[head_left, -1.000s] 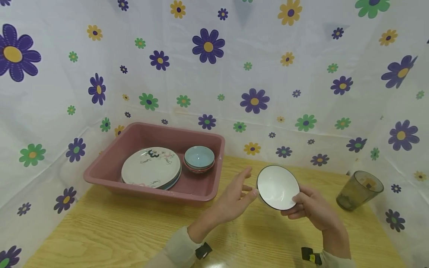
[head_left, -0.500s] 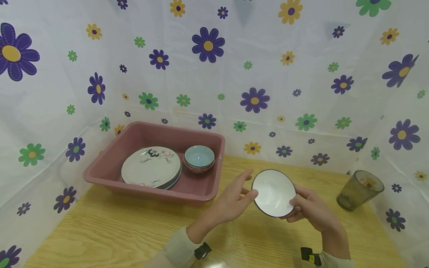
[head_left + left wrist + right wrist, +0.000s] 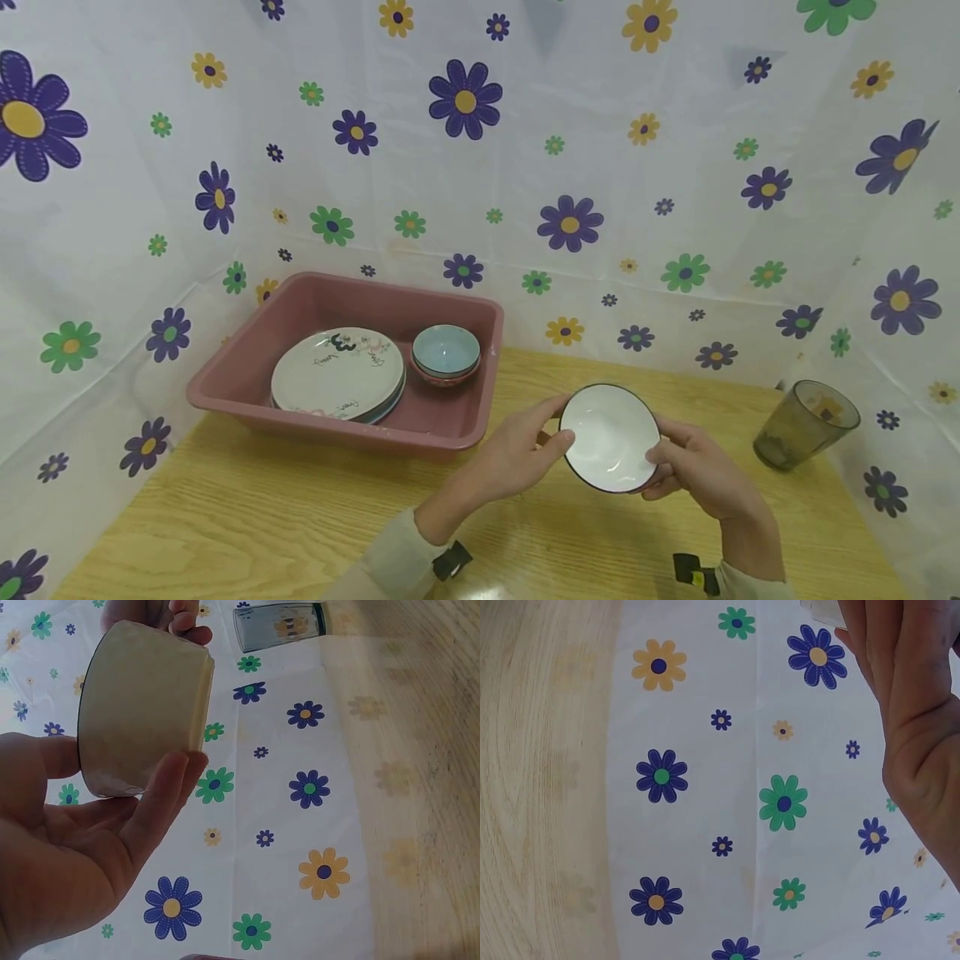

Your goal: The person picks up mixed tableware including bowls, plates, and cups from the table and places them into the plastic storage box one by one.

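A white bowl [image 3: 609, 437] with a dark rim is held up over the table, its inside tilted toward the head camera. My left hand [image 3: 510, 458] holds it at the left edge, thumb on the rim. In the left wrist view that hand's fingers [image 3: 161, 791] curl against the bowl's pale outer side [image 3: 142, 712]. On the opposite edge, my right hand [image 3: 701, 471] pinches the bowl with the thumb inside and fingers beneath. The right wrist view catches the back of the right hand [image 3: 922, 735] and just a sliver of the bowl.
A pink basin [image 3: 345, 437] stands at the left, with stacked oval plates [image 3: 337, 375] and a light-blue bowl [image 3: 446, 350] on a red one. Near the table's right side is a tinted glass [image 3: 802, 425]. A flower-patterned curtain [image 3: 510, 167] surrounds the wooden table [image 3: 262, 517].
The bowl has moved left and slightly down in the right hand, into the left hand. The left hand, earlier spread beside the bowl, has closed on its edge.
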A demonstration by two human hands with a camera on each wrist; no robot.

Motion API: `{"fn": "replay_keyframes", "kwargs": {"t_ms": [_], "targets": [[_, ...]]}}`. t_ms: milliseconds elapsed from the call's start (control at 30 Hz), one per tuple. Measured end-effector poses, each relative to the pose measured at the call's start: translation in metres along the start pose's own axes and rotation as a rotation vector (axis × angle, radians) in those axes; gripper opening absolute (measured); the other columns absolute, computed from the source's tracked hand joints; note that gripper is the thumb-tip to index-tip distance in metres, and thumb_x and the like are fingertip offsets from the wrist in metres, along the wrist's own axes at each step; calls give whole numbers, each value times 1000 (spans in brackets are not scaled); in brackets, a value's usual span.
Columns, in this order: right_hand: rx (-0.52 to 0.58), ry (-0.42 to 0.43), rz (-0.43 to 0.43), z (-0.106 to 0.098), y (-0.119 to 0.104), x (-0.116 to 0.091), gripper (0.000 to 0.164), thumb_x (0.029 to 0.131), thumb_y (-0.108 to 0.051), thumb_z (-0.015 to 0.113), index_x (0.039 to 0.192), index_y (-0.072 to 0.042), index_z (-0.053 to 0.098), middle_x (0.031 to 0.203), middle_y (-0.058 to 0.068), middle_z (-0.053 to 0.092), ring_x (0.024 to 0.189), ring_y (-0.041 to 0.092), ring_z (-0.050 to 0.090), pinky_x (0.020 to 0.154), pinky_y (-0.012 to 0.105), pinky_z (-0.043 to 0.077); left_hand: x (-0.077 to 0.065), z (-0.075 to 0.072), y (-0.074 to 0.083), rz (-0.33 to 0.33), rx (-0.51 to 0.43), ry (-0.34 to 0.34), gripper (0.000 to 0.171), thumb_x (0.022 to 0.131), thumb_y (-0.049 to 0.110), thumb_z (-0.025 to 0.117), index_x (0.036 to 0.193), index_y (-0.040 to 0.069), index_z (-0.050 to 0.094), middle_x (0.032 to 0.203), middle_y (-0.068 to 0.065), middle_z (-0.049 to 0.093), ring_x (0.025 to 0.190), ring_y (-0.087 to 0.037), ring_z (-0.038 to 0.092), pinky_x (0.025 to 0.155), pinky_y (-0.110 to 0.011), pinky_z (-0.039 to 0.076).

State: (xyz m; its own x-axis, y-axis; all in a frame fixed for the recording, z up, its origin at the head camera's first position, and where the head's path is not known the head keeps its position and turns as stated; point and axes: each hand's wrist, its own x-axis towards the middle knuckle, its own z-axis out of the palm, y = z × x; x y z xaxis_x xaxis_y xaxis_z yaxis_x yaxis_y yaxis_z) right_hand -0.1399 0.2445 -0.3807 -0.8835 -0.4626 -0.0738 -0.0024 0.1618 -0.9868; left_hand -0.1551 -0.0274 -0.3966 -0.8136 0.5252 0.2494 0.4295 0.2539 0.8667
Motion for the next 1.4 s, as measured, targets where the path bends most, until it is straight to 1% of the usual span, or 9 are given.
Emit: {"fn": "replay_keyframes", "kwargs": {"t_ms": [100,200,467,600,700,800,967,1133,1400], "targets": [[-9,4,19,1,0,-1,63,96,3,44,152,13,16,92,20,73,71,29,74,63,40,61,-1,1,0,-32,-15,-14,50,102,20,53,150,16,42,135,-6,59,78,-4,67,60,-21,53],[-17,3,24,3,0,-3,63,96,2,45,152,13,17,95,22,72,72,28,73,64,41,61,-3,2,1,-63,-33,-15,49,101,17,53,149,14,43,135,-7,59,72,-2,65,51,-21,49],[-33,30,17,9,-4,-2,67,97,-1,47,153,11,12,105,33,67,73,29,74,65,41,61,-3,1,4,-88,-54,33,44,100,9,50,144,8,47,137,-12,58,64,-5,62,47,-20,44],[-43,68,35,14,-6,0,69,98,-4,51,154,10,13,108,34,66,75,29,74,67,41,61,-4,-1,4,-106,-67,70,44,99,7,48,143,8,49,133,-12,60,57,-6,59,43,-19,39],[-44,100,52,18,-7,1,69,99,-8,53,154,8,15,106,33,67,76,28,74,68,41,61,-5,-2,6,-129,-81,93,44,99,7,47,143,7,49,133,-13,60,55,-8,57,44,-19,40],[-46,127,60,22,-9,2,68,101,-14,54,155,6,17,102,30,70,78,26,74,70,42,61,-4,-5,9,-158,-102,112,45,99,7,46,144,6,48,136,-14,58,62,-10,60,51,-19,46],[-67,138,21,29,-11,6,66,102,-18,54,155,3,21,99,28,71,80,26,74,71,43,61,-3,-10,11,-184,-103,149,44,99,5,45,143,4,49,137,-16,58,77,-12,64,63,-24,56],[-89,153,7,35,-14,8,64,103,-19,54,156,0,23,97,28,71,81,29,74,70,42,61,-3,-13,9,-180,-97,182,44,98,2,45,142,4,51,135,-17,59,82,-15,65,65,-27,59],[-126,257,-2,50,-19,14,62,102,-21,57,154,-2,30,94,26,71,80,29,74,68,40,61,-2,-23,9,-160,-150,255,47,96,-1,43,141,4,53,133,-19,61,88,-19,69,63,-25,59]]}}
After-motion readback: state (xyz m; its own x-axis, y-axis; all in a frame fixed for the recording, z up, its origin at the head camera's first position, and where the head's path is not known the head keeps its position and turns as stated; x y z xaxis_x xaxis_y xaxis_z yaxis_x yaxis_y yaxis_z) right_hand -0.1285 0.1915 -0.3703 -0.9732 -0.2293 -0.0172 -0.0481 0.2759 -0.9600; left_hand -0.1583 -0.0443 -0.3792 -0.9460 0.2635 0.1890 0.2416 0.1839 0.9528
